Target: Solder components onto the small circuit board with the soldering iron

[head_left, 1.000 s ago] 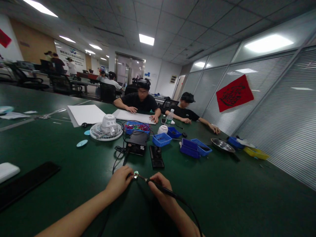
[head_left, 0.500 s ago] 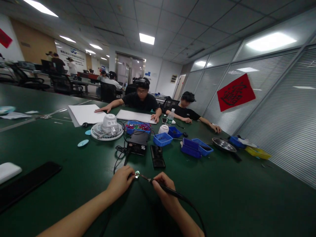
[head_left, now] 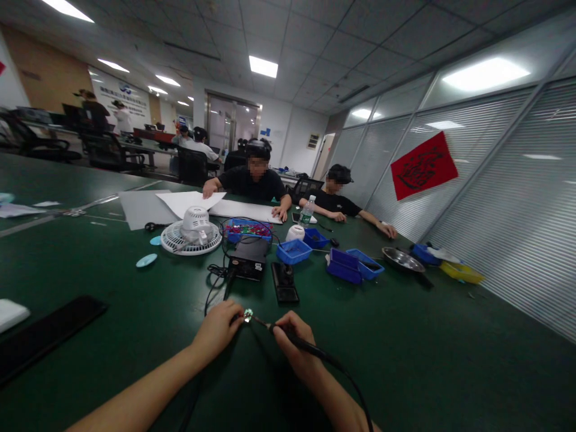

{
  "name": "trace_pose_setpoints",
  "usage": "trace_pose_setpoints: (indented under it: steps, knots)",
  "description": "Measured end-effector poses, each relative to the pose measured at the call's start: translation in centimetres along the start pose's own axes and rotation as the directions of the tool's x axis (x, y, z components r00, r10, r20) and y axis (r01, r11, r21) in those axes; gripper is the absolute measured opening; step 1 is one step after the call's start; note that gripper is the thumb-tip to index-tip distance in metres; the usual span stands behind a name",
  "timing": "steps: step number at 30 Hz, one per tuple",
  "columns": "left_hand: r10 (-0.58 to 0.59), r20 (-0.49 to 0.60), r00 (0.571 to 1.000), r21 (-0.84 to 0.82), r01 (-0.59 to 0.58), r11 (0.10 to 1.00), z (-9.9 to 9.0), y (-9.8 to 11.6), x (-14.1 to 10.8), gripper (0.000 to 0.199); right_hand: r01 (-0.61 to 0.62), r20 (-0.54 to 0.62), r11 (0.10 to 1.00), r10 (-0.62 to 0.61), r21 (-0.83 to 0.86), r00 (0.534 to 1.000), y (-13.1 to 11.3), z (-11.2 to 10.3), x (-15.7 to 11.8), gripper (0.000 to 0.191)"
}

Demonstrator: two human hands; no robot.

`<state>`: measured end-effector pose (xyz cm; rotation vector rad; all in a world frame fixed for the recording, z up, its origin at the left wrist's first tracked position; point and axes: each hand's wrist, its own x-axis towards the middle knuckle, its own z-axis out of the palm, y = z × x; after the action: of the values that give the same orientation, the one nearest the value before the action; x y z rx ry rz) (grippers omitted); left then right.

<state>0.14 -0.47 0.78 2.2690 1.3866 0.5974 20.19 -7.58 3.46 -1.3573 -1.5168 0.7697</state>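
My left hand (head_left: pixel 221 327) pinches a small circuit board (head_left: pixel 248 315) by its left edge, low over the green table. Pen-fashion, my right hand (head_left: pixel 294 345) grips a soldering iron (head_left: pixel 310 348), and its metal tip points left at the board. Whether the tip touches the board is too small to tell. A black cable trails from the iron's rear down toward the bottom edge. Beyond my hands sit a black soldering station (head_left: pixel 247 264) and a black iron stand (head_left: pixel 285 282).
Farther off stand a white fan (head_left: pixel 197 231), blue trays (head_left: pixel 293 252), a water bottle (head_left: pixel 307 210) and a metal bowl (head_left: pixel 404 259). A long black object (head_left: pixel 49 336) lies at left. Two people sit opposite; one handles white sheets (head_left: pixel 191 203).
The person opposite has drawn a white sheet toward themselves, lifting and turning it. My hands keep their hold on the board and iron. The whole view has shifted slightly.
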Motion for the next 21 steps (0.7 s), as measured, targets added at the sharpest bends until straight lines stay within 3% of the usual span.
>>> trace_pose_setpoints:
  steps: [11,21]
  knots:
    - [0.028,0.026,0.999,0.007,-0.028,1.0,0.1,-0.7,0.3,0.011,0.096,0.055,0.985,-0.089,-0.143,0.995,-1.2,-0.2,1.1,0.014]
    - [0.045,0.01,0.999,-0.003,-0.045,0.999,0.4,-1.3,0.4,0.01,0.095,0.054,0.994,-0.092,-0.061,0.994,0.2,-0.6,1.5,0.015]
